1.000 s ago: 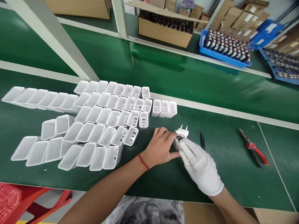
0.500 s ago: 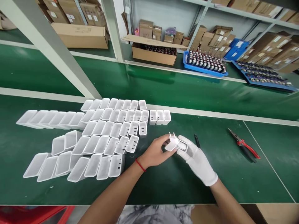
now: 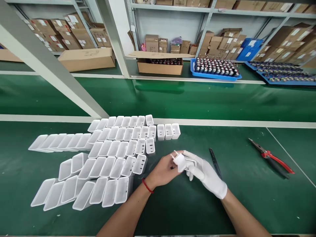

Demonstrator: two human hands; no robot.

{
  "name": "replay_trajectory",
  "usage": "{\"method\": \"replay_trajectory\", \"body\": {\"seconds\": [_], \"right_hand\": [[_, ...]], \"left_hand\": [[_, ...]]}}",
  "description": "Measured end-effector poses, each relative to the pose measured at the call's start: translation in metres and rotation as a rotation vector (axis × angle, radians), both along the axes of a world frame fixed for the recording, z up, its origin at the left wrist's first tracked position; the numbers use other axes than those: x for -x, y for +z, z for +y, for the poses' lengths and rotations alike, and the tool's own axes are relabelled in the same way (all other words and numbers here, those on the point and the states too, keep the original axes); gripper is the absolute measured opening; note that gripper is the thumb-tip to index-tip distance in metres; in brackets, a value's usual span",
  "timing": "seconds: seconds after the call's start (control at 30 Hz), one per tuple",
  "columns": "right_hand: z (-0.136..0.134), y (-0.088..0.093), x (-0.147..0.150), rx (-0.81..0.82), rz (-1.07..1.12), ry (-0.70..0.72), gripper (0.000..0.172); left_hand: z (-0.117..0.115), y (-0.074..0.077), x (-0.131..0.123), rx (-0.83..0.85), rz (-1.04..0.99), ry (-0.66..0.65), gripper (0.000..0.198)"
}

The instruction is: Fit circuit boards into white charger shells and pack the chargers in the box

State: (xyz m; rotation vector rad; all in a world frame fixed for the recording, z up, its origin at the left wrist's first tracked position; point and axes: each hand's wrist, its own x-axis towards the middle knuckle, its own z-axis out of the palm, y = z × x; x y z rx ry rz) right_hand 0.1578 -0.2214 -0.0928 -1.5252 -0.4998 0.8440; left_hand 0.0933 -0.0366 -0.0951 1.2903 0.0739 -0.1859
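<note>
My bare left hand point(image 3: 164, 171), with a red string at the wrist, and my white-gloved right hand point(image 3: 206, 173) both grip one white charger plug point(image 3: 181, 161) just above the green bench point(image 3: 177, 204). Its two round pins point up and to the left. To the left lie several rows of empty white charger shells point(image 3: 111, 154), open ends up. Three more shells point(image 3: 168, 131) stand apart just behind my hands.
A black tool point(image 3: 215, 163) lies right of my gloved hand. Red-handled pliers point(image 3: 273, 158) lie farther right. Across the belt point(image 3: 187, 98) stand an open cardboard box point(image 3: 160, 65), blue trays of parts point(image 3: 214, 69) and shelves of cartons. A white post point(image 3: 49, 72) slants at left.
My head has lifted, so more of the shelves shows. The plug has turned in my hands, its pins now pointing left, and both hands sit a little nearer to me.
</note>
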Motion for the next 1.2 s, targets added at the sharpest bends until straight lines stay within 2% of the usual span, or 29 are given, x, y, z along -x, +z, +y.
{"method": "replay_trajectory", "body": {"seconds": [0.1, 0.3, 0.53, 0.63, 0.73, 0.83, 1.0, 1.07, 1.2], "right_hand": [[0.001, 0.003, 0.003, -0.027, -0.009, -0.002, 0.072], [0.006, 0.018, 0.007, -0.097, -0.066, -0.025, 0.054], [0.008, 0.017, 0.005, -0.099, 0.007, -0.030, 0.059], [0.009, 0.016, 0.002, -0.128, 0.072, 0.000, 0.066], [0.009, 0.017, 0.001, -0.076, 0.077, 0.023, 0.053], [0.009, 0.020, 0.002, -0.032, 0.095, 0.056, 0.044], [0.010, 0.021, 0.008, -0.165, 0.166, -0.029, 0.044], [0.011, 0.018, 0.010, -0.201, 0.186, -0.056, 0.043], [0.010, 0.015, 0.009, -0.144, 0.217, -0.034, 0.041]], "left_hand": [[0.001, 0.009, 0.001, 0.039, 0.057, -0.109, 0.060], [-0.004, 0.011, 0.004, 0.041, 0.087, -0.027, 0.068], [-0.003, 0.008, 0.002, -0.054, 0.045, -0.013, 0.068], [-0.001, 0.006, 0.003, -0.163, -0.034, 0.006, 0.059], [0.001, 0.004, 0.005, -0.310, -0.164, -0.010, 0.049], [0.002, 0.005, 0.007, -0.435, -0.297, -0.063, 0.049], [0.002, 0.006, 0.010, -0.516, -0.404, -0.079, 0.052], [0.000, 0.004, 0.010, -0.509, -0.394, -0.070, 0.052], [-0.002, 0.002, 0.008, -0.434, -0.222, -0.024, 0.049]]}}
